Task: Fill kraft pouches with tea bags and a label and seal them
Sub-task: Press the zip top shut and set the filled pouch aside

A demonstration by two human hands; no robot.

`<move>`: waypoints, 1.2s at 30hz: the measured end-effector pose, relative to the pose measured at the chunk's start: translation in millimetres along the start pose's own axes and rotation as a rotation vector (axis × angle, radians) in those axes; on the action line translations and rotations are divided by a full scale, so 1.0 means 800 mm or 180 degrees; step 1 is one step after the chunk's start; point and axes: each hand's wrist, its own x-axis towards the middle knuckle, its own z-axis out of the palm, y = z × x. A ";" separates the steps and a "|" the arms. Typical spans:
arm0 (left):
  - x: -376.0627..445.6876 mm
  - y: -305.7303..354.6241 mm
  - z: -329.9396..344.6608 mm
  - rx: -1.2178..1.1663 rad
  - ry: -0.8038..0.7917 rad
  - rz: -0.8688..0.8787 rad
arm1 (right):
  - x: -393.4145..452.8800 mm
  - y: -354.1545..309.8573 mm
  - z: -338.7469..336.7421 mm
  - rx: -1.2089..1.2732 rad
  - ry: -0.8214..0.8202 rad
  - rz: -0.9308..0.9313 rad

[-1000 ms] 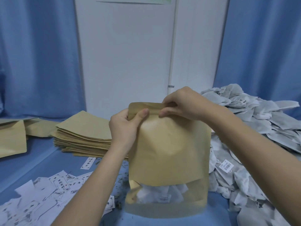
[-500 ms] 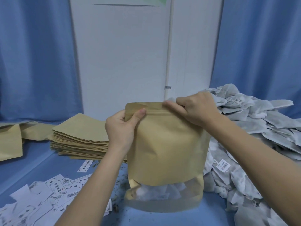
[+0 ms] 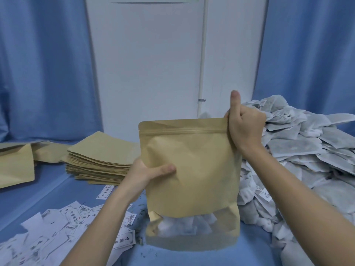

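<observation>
While the left hand (image 3: 148,172) gripped the kraft pouch (image 3: 190,166) mid-side to steady it upright on the blue table (image 3: 48,181), the right hand (image 3: 244,127) had its fingers curled round the top right corner, thumb sticking up, probably finishing off the zip seal. Tea bags (image 3: 299,148) were heaped right beside it, with labels (image 3: 63,225) and flat pouches (image 3: 99,160) off left for easy grabbing.
</observation>
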 end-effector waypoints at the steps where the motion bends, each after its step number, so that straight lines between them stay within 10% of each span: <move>1: -0.003 -0.006 -0.003 -0.0008 -0.0093 -0.0082 | -0.003 0.002 0.002 0.0386 0.0024 0.0240; 9: 0.000 0.001 -0.021 -0.0889 0.0719 -0.0030 | -0.108 0.081 -0.023 0.1739 -0.2818 0.1607; 21: -0.055 -0.018 -0.084 -0.2602 0.0473 -0.0584 | -0.176 0.013 0.045 0.3573 -0.2259 0.3370; 28: -0.054 0.002 -0.170 -0.3146 0.1314 0.0066 | -0.158 -0.278 0.260 0.4643 -0.3612 0.3693; 36: -0.036 -0.013 -0.245 -0.2562 0.1838 -0.0401 | -0.213 -0.236 0.355 0.3408 -0.3728 0.3697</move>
